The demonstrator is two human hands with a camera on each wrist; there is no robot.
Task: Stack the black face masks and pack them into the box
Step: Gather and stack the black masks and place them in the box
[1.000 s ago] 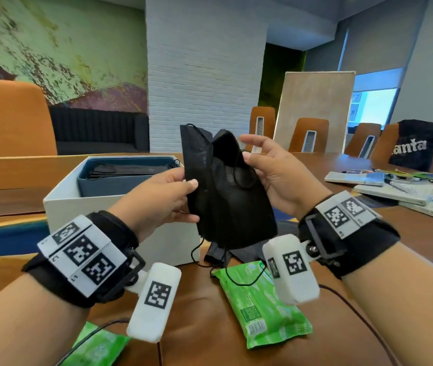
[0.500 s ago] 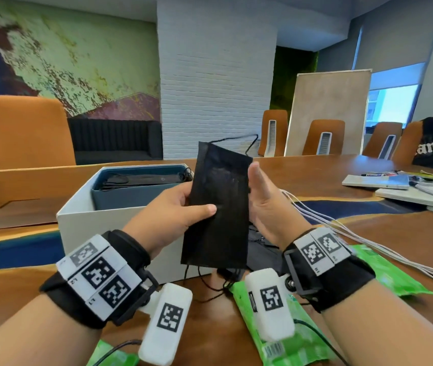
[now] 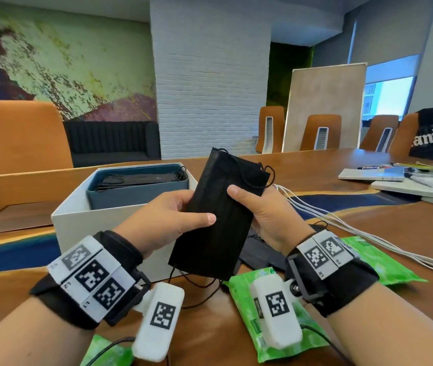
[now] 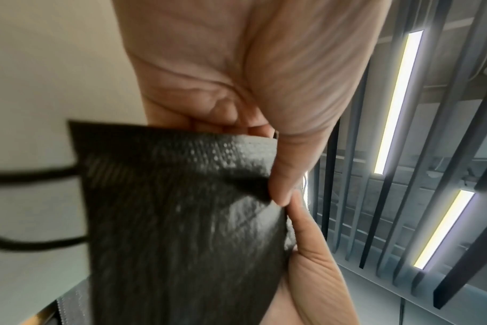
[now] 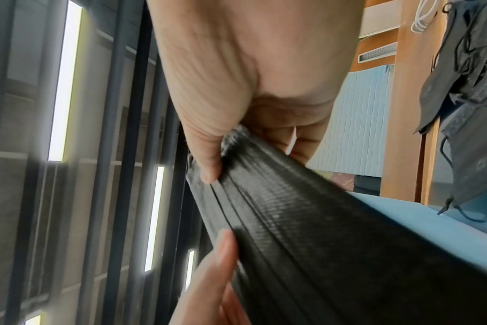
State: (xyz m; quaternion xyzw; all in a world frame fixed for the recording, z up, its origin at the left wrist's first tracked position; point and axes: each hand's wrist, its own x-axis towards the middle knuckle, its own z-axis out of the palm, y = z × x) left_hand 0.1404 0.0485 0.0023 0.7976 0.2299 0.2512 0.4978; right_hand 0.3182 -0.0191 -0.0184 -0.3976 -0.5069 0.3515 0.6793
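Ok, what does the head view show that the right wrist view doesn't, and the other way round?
Only the head view shows the white box, the blue tray in it with masks already inside, the green packets and the white cables on the table. Only the right wrist view shows the layered edge of the stack close up, and the ceiling lights. Both show the left hand and the right hand gripping the stack, and loose masks lying beyond it.

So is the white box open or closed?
Open. The white box has no lid on, and black masks show inside its blue tray.
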